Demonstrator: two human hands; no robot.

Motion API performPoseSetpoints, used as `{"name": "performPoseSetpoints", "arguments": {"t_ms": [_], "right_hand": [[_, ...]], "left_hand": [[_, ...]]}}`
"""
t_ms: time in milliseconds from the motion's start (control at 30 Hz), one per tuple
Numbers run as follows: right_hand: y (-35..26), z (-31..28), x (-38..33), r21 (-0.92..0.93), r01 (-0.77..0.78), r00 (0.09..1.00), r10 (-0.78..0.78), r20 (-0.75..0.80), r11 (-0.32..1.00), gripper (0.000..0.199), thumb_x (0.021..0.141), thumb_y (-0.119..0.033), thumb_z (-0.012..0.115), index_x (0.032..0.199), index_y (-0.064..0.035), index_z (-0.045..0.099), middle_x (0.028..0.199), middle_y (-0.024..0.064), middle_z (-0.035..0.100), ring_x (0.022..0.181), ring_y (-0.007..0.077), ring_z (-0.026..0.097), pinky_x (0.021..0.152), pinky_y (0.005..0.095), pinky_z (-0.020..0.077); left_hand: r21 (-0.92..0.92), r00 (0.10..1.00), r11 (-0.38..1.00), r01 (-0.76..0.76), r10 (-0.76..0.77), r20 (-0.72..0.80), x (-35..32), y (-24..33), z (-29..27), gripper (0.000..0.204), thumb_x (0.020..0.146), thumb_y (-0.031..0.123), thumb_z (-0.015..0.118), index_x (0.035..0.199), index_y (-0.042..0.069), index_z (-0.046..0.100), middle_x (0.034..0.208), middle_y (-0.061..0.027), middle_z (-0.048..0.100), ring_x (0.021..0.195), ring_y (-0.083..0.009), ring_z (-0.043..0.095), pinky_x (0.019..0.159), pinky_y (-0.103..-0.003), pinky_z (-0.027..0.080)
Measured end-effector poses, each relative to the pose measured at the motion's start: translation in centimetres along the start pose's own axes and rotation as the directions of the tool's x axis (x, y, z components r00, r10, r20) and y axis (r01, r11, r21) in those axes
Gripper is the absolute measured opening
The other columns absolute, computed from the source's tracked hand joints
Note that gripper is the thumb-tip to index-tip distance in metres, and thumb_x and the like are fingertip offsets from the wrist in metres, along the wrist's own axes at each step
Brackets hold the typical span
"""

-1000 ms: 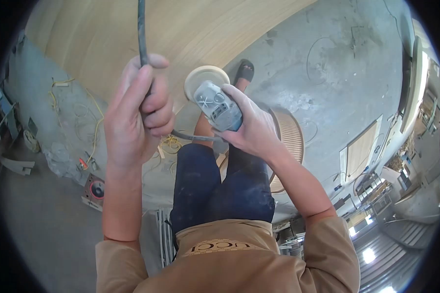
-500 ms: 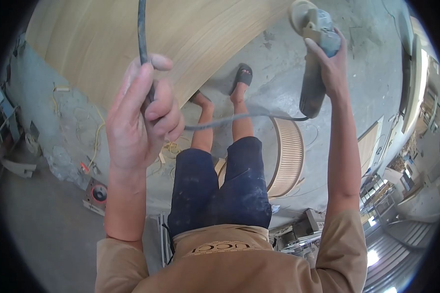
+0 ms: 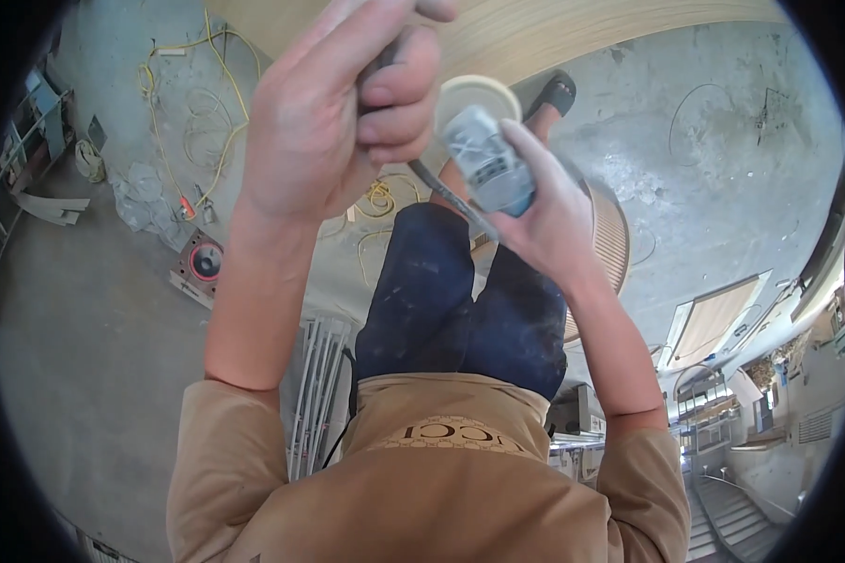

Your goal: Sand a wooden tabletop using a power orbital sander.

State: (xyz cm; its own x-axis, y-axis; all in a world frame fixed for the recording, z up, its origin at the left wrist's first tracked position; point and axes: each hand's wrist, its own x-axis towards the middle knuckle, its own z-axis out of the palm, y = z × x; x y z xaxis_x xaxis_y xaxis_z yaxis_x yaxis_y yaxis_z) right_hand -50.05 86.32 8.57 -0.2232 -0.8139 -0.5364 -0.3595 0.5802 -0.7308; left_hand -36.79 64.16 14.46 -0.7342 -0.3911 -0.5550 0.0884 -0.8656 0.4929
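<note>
My left hand [image 3: 347, 122] is raised in front of me, its fingers closed round a dark power cable [image 3: 449, 195]. The cable hangs from the fist toward the tool on my right. My right hand [image 3: 559, 211] grips an angle grinder [image 3: 486, 155] with a dusty grey head. A pale round pad [image 3: 483, 91] is on its far side, near the left knuckles; whether it spins I cannot tell. The grinder's handle is mostly hidden by my right hand and wrist. Beyond both hands lies a large light wood panel [image 3: 620, 33] with visible grain.
A curved slatted wood piece [image 3: 612, 235] lies on the concrete floor by my right leg. At left are a yellow cord [image 3: 239, 129], crumpled clear plastic [image 3: 145, 202] and a box with a red-ringed round part [image 3: 204, 261]. Metal rods [image 3: 314, 394] lie beside my left hip.
My right hand has brought the grinder left and nearer to me, close to my left hand. The left hand has risen a little, still holding the cable. The view has shifted, showing less panel.
</note>
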Motion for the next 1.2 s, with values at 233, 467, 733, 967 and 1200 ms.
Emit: {"name": "performPoseSetpoints", "arguments": {"t_ms": [233,467,733,967,1200], "right_hand": [[-1.7,2.7,-0.3,-0.047,0.080,0.989,-0.073,0.126,0.996,0.094,0.071,-0.011,0.087,0.155,-0.0297,0.048,0.107,0.0121,0.066,0.097,0.0373,0.070,0.076,0.0480,0.0560],[-2.7,4.1,-0.5,-0.095,0.114,0.991,-0.105,0.087,0.989,0.088,0.071,-0.015,0.085,0.152,-0.0260,0.052,0.109,0.0131,0.069,0.101,0.0374,0.070,0.082,0.0450,0.0572],[-1.7,3.0,-1.6,0.037,0.010,0.997,-0.007,-0.079,0.999,0.092,0.079,-0.019,0.091,0.155,-0.0036,0.043,0.130,0.0174,0.067,0.119,0.0242,0.066,0.103,0.0386,0.0520],[-4.3,4.5,-0.6,-0.122,0.035,0.989,-0.016,0.149,0.992,0.085,0.077,-0.019,0.090,0.152,-0.0122,0.051,0.127,0.0181,0.072,0.116,0.0388,0.071,0.096,0.0429,0.0547],[-3.8,3.8,-0.7,-0.023,0.065,0.997,-0.064,0.047,0.998,0.083,0.076,-0.011,0.082,0.153,-0.0131,0.050,0.132,0.0188,0.069,0.119,0.0374,0.070,0.097,0.0442,0.0555]], "left_hand": [[0.031,0.984,0.987,0.159,-0.156,-0.087,0.5,0.8,-0.1,0.029,0.118,0.029,0.034,0.122,0.007,0.052,0.074,0.0008,0.037,0.052,-0.0080,0.030,0.048,-0.025,0.029],[-0.015,0.984,0.985,0.173,-0.174,-0.032,-1.2,1.5,-2.5,0.025,0.117,0.030,0.040,0.119,0.007,0.050,0.076,0.0016,0.036,0.054,-0.0079,0.031,0.050,-0.024,0.030],[-0.029,0.989,0.989,0.144,-0.143,0.047,-1.4,1.4,-3.5,0.026,0.115,0.033,0.045,0.119,0.007,0.049,0.077,0.0030,0.038,0.056,-0.0067,0.033,0.049,-0.024,0.031],[-0.049,0.986,0.986,0.159,-0.156,0.056,-0.3,0.2,-3.7,0.026,0.115,0.033,0.045,0.118,0.008,0.049,0.076,0.0037,0.038,0.055,-0.0053,0.032,0.047,-0.023,0.029],[-0.043,0.985,0.984,0.170,-0.168,0.049,-0.4,0.7,-3.7,0.025,0.114,0.033,0.046,0.117,0.009,0.048,0.076,0.0039,0.037,0.054,-0.0050,0.031,0.047,-0.023,0.029]]}}
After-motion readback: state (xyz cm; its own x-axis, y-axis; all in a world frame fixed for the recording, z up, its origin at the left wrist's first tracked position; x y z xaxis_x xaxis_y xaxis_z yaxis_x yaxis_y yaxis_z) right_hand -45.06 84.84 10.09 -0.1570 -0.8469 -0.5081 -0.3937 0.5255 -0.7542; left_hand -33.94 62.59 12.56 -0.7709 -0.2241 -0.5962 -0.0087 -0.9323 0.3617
